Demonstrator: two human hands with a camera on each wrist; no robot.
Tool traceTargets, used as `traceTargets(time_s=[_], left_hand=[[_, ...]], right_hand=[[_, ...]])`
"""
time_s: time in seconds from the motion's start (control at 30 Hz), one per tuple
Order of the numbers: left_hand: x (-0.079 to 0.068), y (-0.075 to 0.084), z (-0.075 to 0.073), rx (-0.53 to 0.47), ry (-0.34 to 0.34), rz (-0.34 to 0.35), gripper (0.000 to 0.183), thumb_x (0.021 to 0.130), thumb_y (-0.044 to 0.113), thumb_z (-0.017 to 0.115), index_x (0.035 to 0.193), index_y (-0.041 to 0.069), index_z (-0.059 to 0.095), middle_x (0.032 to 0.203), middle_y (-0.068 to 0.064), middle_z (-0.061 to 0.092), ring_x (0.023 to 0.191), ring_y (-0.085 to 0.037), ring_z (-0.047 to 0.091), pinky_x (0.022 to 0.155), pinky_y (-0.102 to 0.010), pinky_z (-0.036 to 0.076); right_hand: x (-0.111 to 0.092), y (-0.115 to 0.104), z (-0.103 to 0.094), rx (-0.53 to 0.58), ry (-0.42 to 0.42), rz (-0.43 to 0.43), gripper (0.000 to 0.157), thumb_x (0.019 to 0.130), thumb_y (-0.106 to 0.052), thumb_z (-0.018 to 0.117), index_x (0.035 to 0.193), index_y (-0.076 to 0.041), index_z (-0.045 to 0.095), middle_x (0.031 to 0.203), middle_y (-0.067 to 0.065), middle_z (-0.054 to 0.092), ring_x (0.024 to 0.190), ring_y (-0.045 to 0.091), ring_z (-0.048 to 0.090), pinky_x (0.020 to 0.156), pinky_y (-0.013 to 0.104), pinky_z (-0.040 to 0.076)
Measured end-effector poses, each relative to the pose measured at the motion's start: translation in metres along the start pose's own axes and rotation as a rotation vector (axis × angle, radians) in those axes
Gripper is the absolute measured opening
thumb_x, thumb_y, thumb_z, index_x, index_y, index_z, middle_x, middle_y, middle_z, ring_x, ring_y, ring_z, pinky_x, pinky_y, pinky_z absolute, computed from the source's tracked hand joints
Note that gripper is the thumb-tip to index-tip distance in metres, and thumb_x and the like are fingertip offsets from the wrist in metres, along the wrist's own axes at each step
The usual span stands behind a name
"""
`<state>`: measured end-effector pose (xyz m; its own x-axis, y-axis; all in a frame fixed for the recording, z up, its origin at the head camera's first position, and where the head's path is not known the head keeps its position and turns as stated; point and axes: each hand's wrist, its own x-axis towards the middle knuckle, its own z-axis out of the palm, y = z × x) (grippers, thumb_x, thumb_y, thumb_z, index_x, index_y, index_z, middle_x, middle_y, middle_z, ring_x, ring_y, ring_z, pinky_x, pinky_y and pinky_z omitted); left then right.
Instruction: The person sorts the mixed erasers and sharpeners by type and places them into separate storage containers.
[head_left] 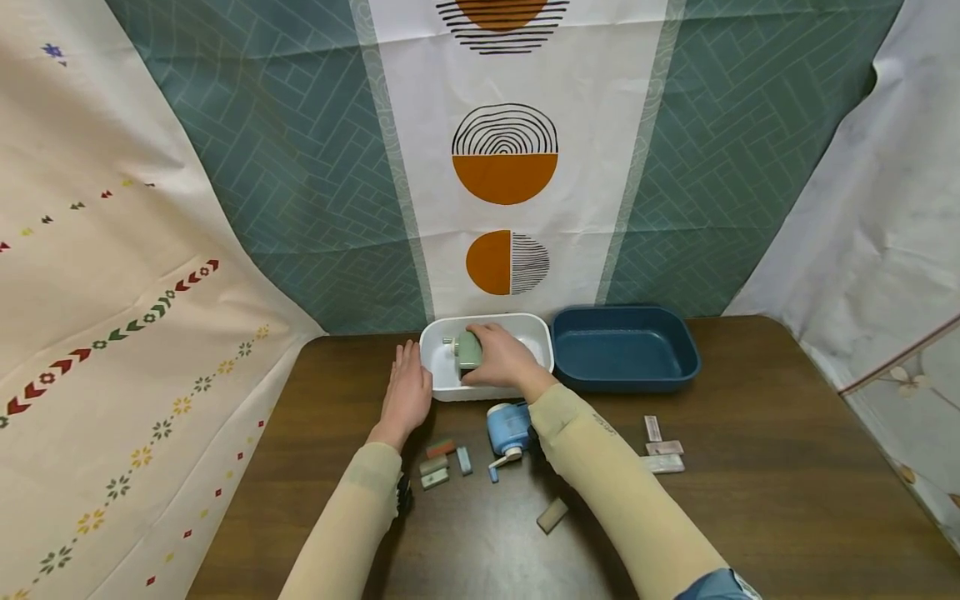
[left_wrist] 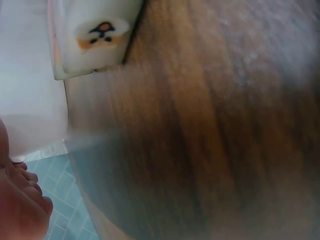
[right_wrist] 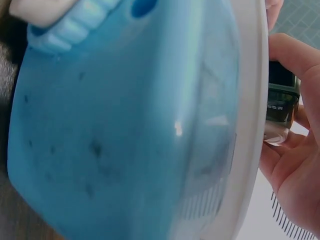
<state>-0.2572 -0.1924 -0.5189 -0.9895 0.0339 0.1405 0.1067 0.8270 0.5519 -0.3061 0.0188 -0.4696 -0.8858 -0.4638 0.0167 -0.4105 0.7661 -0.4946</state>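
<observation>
Blue sharpener (head_left: 507,427) beneath right forearm (head_left: 600,467).

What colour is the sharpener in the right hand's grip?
Sage green sharpener, held by the right hand over the white tray; the head view shows it best.

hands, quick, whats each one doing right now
Left hand: open, flat against the white tray.
Right hand: holding the green sharpener over that tray.

— What's your right hand (head_left: 504,357) on?
— My fingers are curled round a sage-green plastic pencil sharpener (head_left: 468,350), holding it inside the white rectangular plastic tub (head_left: 442,379).
— And the left?
— My left hand (head_left: 407,393) lies flat on the dark wooden table (head_left: 765,492), fingers straight against the tub's left wall.
</observation>
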Motion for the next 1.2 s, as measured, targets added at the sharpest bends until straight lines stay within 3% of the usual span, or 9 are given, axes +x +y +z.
traceTargets(time_s=[0.53,1.2], left_hand=[[0.002,0.004,0.0,0.017,0.005,0.01,0.057,0.116,0.019,0.036,0.162,-0.013,0.028,0.172,-0.031,0.022,0.163,-0.043,0.009,0.13,-0.058,0.012],[0.001,0.003,0.0,0.031,0.014,0.013,0.056,0.115,0.016,0.037,0.16,-0.016,0.029,0.17,-0.034,0.023,0.161,-0.047,0.013,0.129,-0.062,0.013]], right_hand=[[0.009,-0.004,0.006,-0.03,-0.054,0.065,0.098,0.083,-0.044,0.093,0.162,-0.011,0.046,0.156,0.014,0.054,0.132,0.028,0.057,0.108,0.042,0.05],[0.013,-0.009,0.014,-0.023,-0.058,0.035,0.093,0.084,-0.04,0.092,0.16,-0.009,0.049,0.154,0.013,0.057,0.136,0.029,0.056,0.112,0.042,0.047]])
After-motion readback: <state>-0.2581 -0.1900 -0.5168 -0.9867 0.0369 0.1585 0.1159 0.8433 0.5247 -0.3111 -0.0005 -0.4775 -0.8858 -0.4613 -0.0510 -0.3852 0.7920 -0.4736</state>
